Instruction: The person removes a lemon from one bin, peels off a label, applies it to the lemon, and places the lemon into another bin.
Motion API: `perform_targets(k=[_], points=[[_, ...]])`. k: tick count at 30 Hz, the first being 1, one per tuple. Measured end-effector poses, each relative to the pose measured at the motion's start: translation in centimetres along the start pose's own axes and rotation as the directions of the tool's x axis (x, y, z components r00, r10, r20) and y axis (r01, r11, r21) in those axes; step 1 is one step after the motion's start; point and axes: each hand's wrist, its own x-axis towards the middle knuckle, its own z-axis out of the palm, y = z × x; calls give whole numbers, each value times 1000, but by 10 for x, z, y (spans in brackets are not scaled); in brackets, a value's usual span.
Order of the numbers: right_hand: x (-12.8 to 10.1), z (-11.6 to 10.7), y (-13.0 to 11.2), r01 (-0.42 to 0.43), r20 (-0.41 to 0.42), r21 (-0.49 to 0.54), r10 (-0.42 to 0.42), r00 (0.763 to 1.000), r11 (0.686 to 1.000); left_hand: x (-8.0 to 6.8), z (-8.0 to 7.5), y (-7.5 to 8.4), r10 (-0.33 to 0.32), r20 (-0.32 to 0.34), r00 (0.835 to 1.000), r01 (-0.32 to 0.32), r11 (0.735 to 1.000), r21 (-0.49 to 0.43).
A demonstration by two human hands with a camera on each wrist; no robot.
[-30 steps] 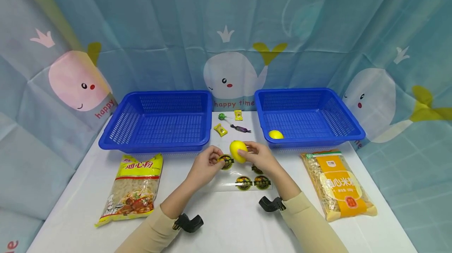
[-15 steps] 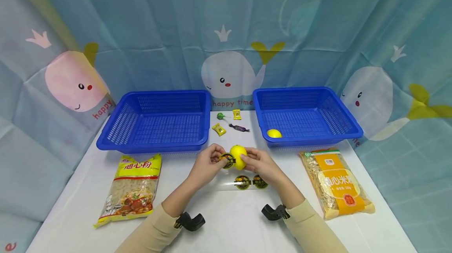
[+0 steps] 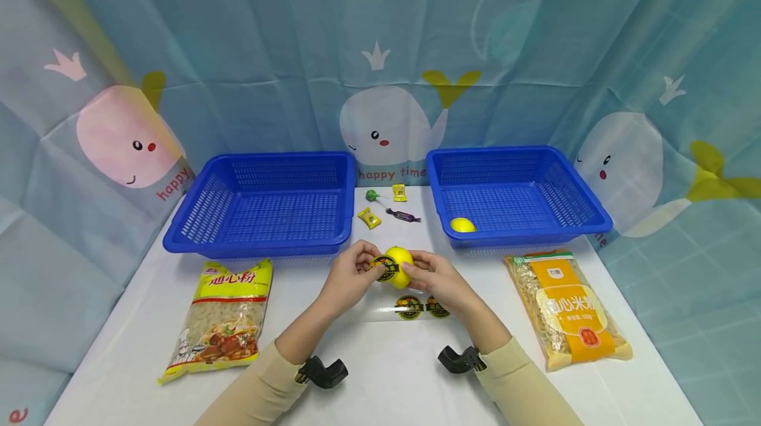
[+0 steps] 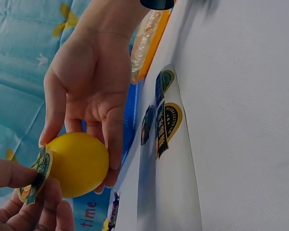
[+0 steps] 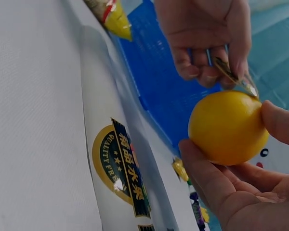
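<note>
Gripping a yellow fruit (image 3: 402, 256), pinching a sticker (image 3: 386, 269) against it — two hands (image 3: 347, 281) (image 3: 441, 281).

A blue-green curtain (image 3: 285, 36) hangs in soft vertical folds behind the table (image 3: 386, 380) and along its left and right sides. Printed on it are a pale whale (image 3: 386, 132) at the back, a pinkish whale (image 3: 121, 139) at left and another whale (image 3: 621, 168) at right, each with a small crown above and an olive tail. Red lettering (image 3: 392, 174) under the middle one reads "happy time". The table is white, under fairly even light.
</note>
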Motion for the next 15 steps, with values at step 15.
perform_targets(k=[15], points=[[-3, 9, -3, 18, -37, -57, -21, 999, 998, 1, 2, -1, 8, 1, 1000, -8, 1000, 5]])
